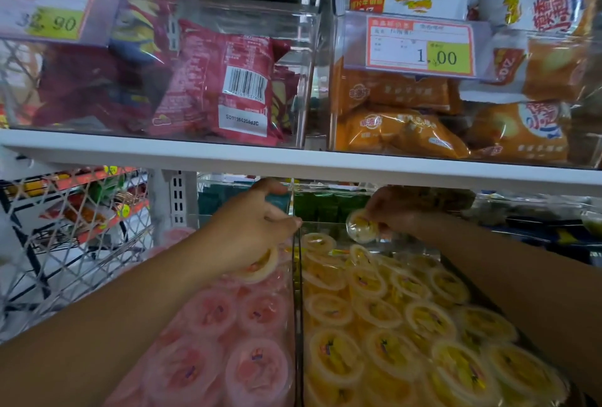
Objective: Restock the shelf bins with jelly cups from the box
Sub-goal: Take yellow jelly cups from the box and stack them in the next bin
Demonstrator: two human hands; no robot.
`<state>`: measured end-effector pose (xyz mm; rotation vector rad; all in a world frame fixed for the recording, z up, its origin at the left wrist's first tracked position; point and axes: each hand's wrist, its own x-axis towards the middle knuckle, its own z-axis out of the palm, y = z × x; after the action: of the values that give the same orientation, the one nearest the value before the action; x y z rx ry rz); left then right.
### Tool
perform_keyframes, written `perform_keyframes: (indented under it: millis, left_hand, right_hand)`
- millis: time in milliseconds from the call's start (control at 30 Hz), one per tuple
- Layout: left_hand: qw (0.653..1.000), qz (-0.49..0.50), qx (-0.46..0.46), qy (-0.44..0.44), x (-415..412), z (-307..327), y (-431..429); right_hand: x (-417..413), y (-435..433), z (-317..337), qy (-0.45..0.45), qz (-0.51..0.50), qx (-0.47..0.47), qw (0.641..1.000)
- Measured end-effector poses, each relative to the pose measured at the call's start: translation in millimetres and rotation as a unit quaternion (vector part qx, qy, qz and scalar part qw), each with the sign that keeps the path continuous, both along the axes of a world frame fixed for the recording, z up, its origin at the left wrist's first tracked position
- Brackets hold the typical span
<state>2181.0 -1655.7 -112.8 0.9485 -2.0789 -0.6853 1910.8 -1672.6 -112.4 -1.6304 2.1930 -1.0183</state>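
Two clear bins sit side by side on the lower shelf. The left bin point(294, 325) holds pink jelly cups point(211, 312); the right bin point(329, 227) holds yellow jelly cups point(430, 318). My left hand point(250, 230) reaches over the back of the pink bin and grips a pale orange-tinted jelly cup point(260, 268) under its palm. My right hand point(391, 211) holds a yellow jelly cup point(361, 225) tilted on edge above the back of the yellow bin. The box is out of sight.
A white shelf board point(293, 159) runs just above my hands. Over it stand clear bins of red snack bags point(215, 80) and orange snack packs point(407, 126), with a price tag point(420, 45). A white wire rack point(75, 237) stands at the left. Green packs point(322, 204) lie behind the bins.
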Motion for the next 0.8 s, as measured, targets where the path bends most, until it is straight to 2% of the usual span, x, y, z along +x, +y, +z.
perform_keyframes:
  millis: [100,200,333,467,633,800]
  left_hand:
    - [1.000,0.002,-0.002,-0.004,3.9,-3.0,-1.8]
    - [1.000,0.000,0.001,0.004,8.0,-5.4,-3.1]
    - [1.000,0.009,0.004,-0.008,15.6,-8.7,-3.7]
    - [1.000,0.016,0.007,-0.019,17.2,-9.7,-3.4]
    - [1.000,0.007,0.008,-0.023,14.5,-12.3,1.0]
    - [0.999,0.012,-0.005,-0.041,9.9,-14.0,3.7]
  right_hand:
    - [5.0,-14.2,-7.6,0.036,0.002,0.062,0.997]
    - [4.5,-18.2,-17.2,0.032,0.001,0.076,0.997]
    - [-15.3,-6.1,-14.5,-0.017,0.095,0.142,0.985]
    - [-15.2,17.2,-2.9,0.093,0.144,0.229,0.958]
    - [0.6,13.1,-15.3,0.139,0.123,0.206,0.961]
    - [6.9,11.5,-13.7,0.094,0.107,0.218,0.966]
